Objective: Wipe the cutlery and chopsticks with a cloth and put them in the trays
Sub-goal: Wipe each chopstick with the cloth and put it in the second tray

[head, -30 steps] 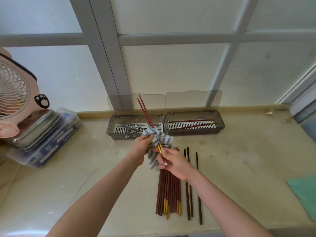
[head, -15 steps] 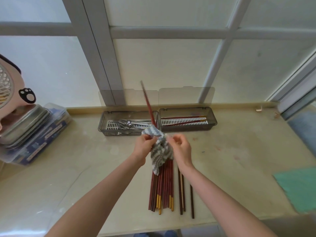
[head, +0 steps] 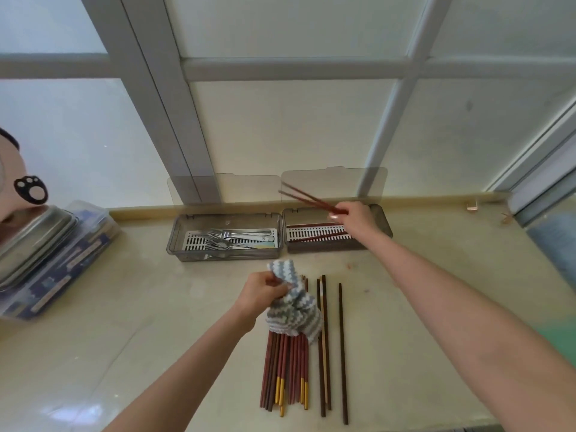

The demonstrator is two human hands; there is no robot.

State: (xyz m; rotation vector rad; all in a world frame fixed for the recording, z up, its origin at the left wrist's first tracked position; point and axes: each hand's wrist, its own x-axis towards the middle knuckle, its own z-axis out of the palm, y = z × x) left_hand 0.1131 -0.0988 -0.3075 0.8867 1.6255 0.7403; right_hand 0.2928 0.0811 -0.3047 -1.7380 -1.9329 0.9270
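My right hand (head: 355, 217) pinches a pair of red chopsticks (head: 308, 198) above the right grey tray (head: 381, 224), their tips pointing up and left. That tray holds a few red chopsticks on its white grid. My left hand (head: 260, 293) grips a grey-and-white striped cloth (head: 293, 310) over the counter. Under the cloth lies a bundle of several red chopsticks with yellow ends (head: 285, 372), and a few dark chopsticks (head: 324, 344) lie beside it. The left tray (head: 177, 235) contains several metal forks (head: 230, 238).
Both trays have clear lids standing open against the window frame. A pink fan (head: 18, 188), a metal tray (head: 34, 238) and a plastic box (head: 59, 269) stand at the left. A green cloth (head: 561, 341) lies at the right counter edge.
My right hand has pulled the red chopsticks out of the cloth and carried them up and right over the right tray. The left hand stayed low with the cloth.
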